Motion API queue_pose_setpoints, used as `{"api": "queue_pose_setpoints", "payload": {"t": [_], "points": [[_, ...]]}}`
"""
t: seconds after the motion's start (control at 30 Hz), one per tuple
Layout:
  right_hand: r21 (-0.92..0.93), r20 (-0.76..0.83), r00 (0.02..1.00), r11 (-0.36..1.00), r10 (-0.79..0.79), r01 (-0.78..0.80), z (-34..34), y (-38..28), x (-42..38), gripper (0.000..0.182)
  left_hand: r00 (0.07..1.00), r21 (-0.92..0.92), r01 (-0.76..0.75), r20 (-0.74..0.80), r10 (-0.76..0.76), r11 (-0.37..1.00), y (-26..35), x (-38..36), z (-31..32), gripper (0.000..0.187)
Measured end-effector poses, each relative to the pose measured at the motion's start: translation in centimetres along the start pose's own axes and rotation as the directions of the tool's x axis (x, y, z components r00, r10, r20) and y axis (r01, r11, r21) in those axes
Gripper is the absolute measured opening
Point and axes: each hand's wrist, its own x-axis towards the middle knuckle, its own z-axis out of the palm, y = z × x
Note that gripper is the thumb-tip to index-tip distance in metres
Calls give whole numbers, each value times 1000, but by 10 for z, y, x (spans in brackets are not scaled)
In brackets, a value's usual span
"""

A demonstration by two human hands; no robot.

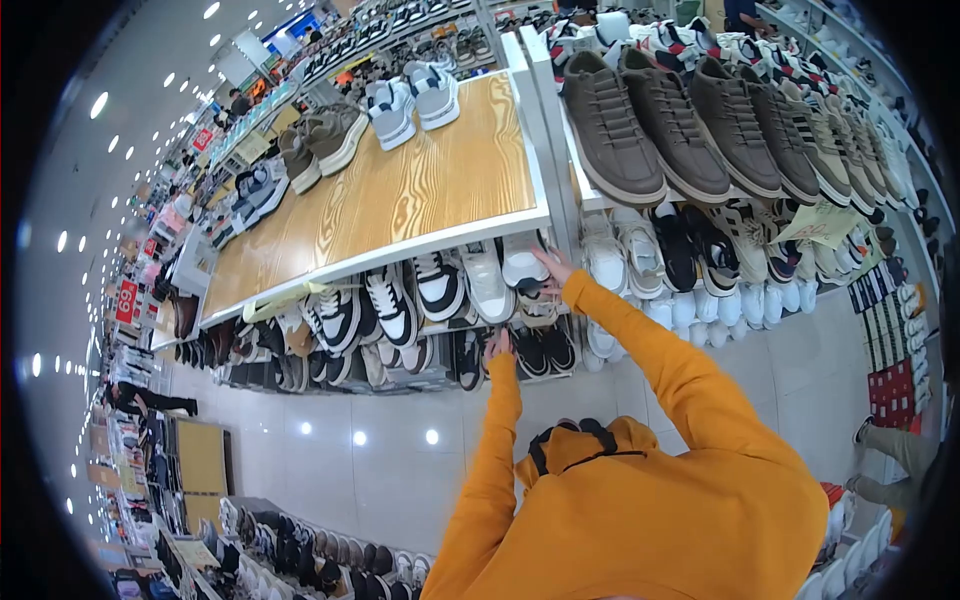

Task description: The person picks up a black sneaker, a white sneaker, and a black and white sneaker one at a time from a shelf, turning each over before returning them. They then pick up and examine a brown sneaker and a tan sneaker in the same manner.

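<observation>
My right hand is at the right end of the shelf under the wood-grain top, its fingers around the front of a white sneaker. A black part shows below that shoe, partly covered by the fingers. Lower and to the left, my left hand has its fingers stretched upward in front of the lower row, near black sneakers. It holds nothing that I can see. Left of the white sneaker stand a cream sneaker and a black-and-white sneaker, toes outward.
Grey sneakers and brown shoes stand on the wood-grain display top. Large dark brown shoes line the rack to the right, beyond a white upright. Behind me are more shoe racks. A person's legs show at right.
</observation>
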Motion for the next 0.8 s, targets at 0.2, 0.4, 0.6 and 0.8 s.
{"api": "queue_pose_setpoints", "payload": {"t": [0.2, 0.4, 0.6, 0.8], "points": [[65, -182, 955, 966, -236, 251, -28, 69, -48, 78, 947, 129, -322, 19, 322, 938, 4, -69, 44, 46], [-37, -8, 986, 986, -164, 164, -103, 170, -132, 37, 287, 223, -956, 585, 759, 189, 142, -180, 138, 49], [165, -198, 974, 975, -114, 148, -112, 133, -188, 35, -163, -58, -984, 700, 696, -171, 218, -193, 226, 58], [204, -232, 956, 952, -178, 227, -110, 122, -209, 33, -322, -50, -914, 693, 645, -403, 229, -170, 268, 54]]}}
